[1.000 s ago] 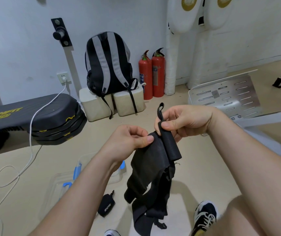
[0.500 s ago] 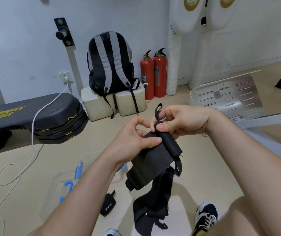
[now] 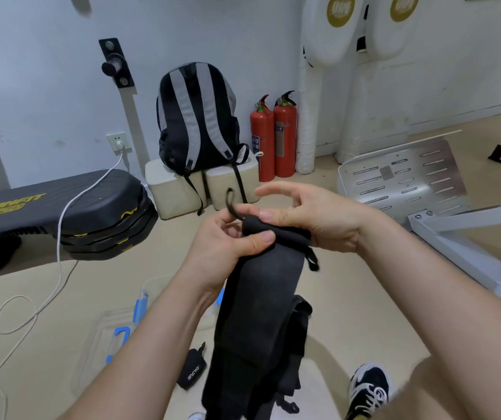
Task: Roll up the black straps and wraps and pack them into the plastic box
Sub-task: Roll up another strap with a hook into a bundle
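Whereas the black wrap [image 3: 258, 298] had been flat at its top earlier, the left hand [image 3: 228, 241] and right hand [image 3: 315, 219] now gripped that top curled into a first roll, above the plastic box [image 3: 149, 287]; most hung unrolled.

L hand [image 3: 231, 237], R hand [image 3: 312, 219] (pinch grips)

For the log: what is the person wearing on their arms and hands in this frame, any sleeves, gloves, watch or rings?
Nothing is worn on either. The left hand and right hand are ungloved, with no rings showing on the visible fingers. The left forearm and right forearm are bare up to the frame edge: no sleeve, watch or band at the wrists.
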Demonstrator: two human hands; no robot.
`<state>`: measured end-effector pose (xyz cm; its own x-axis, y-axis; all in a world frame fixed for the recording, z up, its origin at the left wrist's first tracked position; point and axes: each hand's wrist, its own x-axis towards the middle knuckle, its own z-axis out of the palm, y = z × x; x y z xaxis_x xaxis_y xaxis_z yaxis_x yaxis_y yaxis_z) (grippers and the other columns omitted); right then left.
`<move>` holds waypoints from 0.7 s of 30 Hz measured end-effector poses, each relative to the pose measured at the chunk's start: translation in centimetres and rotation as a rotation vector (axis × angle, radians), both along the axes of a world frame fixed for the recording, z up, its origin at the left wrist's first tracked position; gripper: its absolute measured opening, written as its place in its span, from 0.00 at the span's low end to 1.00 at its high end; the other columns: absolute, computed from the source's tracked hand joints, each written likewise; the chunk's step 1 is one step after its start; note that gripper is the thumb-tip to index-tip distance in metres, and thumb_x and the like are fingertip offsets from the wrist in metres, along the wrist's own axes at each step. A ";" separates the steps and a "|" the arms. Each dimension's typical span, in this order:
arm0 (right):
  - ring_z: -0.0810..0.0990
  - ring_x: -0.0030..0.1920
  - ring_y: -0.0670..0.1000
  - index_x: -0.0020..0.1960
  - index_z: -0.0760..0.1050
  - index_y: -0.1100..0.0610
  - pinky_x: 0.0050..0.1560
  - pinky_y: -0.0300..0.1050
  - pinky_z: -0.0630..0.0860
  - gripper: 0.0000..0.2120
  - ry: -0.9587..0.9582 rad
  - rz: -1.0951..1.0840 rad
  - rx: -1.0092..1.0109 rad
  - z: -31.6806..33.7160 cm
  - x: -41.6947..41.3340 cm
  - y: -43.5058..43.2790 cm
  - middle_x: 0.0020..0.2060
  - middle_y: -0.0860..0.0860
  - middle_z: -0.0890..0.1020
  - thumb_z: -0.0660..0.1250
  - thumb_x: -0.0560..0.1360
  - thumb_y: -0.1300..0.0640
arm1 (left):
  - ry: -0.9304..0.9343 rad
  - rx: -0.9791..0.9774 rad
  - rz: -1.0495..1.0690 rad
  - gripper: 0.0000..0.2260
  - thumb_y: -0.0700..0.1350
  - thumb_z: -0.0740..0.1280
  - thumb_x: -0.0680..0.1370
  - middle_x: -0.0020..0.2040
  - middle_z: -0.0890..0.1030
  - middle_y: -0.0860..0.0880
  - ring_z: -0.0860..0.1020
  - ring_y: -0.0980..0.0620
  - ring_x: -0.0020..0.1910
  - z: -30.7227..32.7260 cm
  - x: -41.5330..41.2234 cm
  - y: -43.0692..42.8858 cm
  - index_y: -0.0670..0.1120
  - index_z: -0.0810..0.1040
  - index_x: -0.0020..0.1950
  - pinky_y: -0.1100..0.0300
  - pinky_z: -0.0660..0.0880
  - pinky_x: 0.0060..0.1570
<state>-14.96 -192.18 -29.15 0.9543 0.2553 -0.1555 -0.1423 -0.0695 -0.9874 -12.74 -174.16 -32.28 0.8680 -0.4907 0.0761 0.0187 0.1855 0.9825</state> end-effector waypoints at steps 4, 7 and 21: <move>0.84 0.49 0.53 0.59 0.80 0.58 0.51 0.49 0.81 0.13 -0.147 -0.005 -0.020 -0.4 -0.1 -0.2 0.47 0.57 0.84 0.72 0.74 0.61 | 0.011 -0.122 0.222 0.11 0.31 0.72 0.70 0.37 0.83 0.48 0.82 0.52 0.37 0.4 0.3 -0.2 0.44 0.78 0.47 0.62 0.79 0.37; 0.84 0.43 0.46 0.54 0.82 0.57 0.42 0.39 0.79 0.09 -0.271 -0.129 -0.069 -0.7 0.0 0.6 0.41 0.51 0.84 0.71 0.75 0.65 | 0.024 -0.176 0.267 0.11 0.30 0.69 0.74 0.35 0.82 0.49 0.82 0.53 0.36 0.3 0.2 -0.5 0.45 0.75 0.47 0.62 0.79 0.37; 0.81 0.39 0.40 0.43 0.82 0.51 0.45 0.39 0.72 0.19 -0.236 -0.260 -0.430 1.0 -1.3 0.6 0.36 0.45 0.84 0.66 0.70 0.36 | 0.039 -0.354 0.413 0.22 0.41 0.72 0.70 0.47 0.84 0.44 0.83 0.47 0.50 1.2 1.2 0.3 0.34 0.75 0.62 0.52 0.80 0.54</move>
<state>-16.22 -191.55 -28.12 0.9990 -0.0326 0.0321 0.0132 -0.4652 -0.8851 -11.56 -173.85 -31.04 0.9886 -0.0582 0.1387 -0.0907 0.5049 0.8584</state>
